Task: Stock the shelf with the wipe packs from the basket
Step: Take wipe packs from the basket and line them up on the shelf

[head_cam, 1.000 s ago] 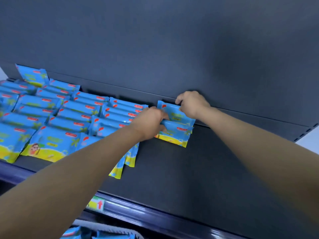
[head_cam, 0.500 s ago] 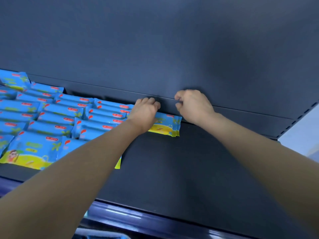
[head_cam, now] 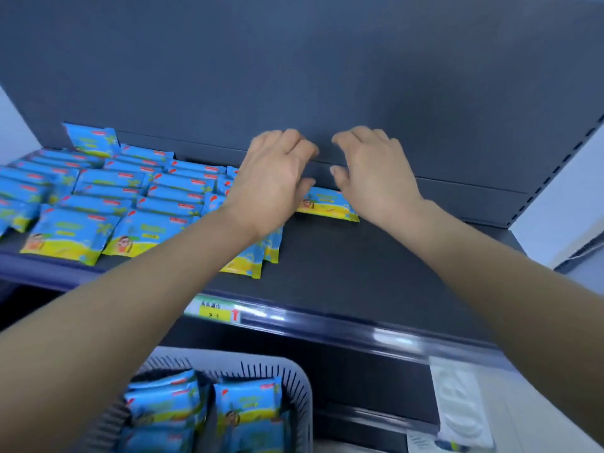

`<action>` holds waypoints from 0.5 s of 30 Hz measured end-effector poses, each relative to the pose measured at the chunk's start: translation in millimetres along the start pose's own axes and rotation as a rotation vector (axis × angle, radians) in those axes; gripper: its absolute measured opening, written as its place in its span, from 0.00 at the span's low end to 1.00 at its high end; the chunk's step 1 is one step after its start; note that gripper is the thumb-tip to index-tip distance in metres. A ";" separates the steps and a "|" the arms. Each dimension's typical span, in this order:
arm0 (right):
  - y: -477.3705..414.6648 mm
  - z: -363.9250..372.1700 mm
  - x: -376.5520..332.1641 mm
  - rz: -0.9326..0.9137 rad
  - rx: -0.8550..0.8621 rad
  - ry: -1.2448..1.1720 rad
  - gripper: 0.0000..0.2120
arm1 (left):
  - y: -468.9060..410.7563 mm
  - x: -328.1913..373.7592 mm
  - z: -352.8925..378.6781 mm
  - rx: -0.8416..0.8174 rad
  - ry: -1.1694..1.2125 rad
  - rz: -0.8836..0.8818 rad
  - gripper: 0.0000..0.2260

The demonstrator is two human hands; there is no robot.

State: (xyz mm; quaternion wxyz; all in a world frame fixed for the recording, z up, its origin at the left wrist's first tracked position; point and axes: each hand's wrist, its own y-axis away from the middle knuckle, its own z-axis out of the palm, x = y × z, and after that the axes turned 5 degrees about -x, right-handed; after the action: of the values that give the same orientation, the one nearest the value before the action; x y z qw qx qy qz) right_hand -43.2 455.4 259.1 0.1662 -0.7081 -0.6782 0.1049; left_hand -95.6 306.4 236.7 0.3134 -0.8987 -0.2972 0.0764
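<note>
Wipe packs [head_cam: 98, 204], blue with yellow lower edges, lay in overlapping rows across the 9 o'clock side of the dark shelf [head_cam: 376, 273]. One upright pack [head_cam: 91, 140] leaned on the back panel [head_cam: 327, 76] at about 10 o'clock. Low at 6 to 7 o'clock a grey slatted basket [head_cam: 300, 384] sat beneath the shelf, with more packs [head_cam: 248, 410] standing on edge inside it. A yellow price label [head_cam: 215, 310] was fixed to the shelf's front rail just above the basket.

Near the centre, the left hand [head_cam: 274, 184] reached over the right end of the rows, palm down. Its fingers [head_cam: 294, 142] were loosely curled, close together and gripping nothing, the tips near the back panel.

Just right of it, a single pack [head_cam: 327, 204] lay flat at the back of the shelf, between the two wrists and apart from the rows. Whether either hand touched it could not be told.

The right hand [head_cam: 376, 178], toward 1 o'clock of centre, was palm down, fingers [head_cam: 362, 135] loosely bent and empty, the thumb pointing toward the left hand. The shelf from there to 3 o'clock was bare dark board. A blurred white item [head_cam: 457, 407] lay at 5 o'clock, below the shelf.
</note>
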 end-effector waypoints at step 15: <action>150.4 50.5 -171.0 -0.078 -0.120 -0.142 0.15 | 247.2 -29.2 -53.8 -0.241 0.071 -0.072 0.15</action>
State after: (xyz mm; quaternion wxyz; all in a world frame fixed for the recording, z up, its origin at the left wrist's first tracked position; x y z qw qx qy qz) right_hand 67.2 286.2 142.6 0.0789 -0.6806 -0.7204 0.1076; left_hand 18.4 106.6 127.5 0.2160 -0.9208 -0.3249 -0.0030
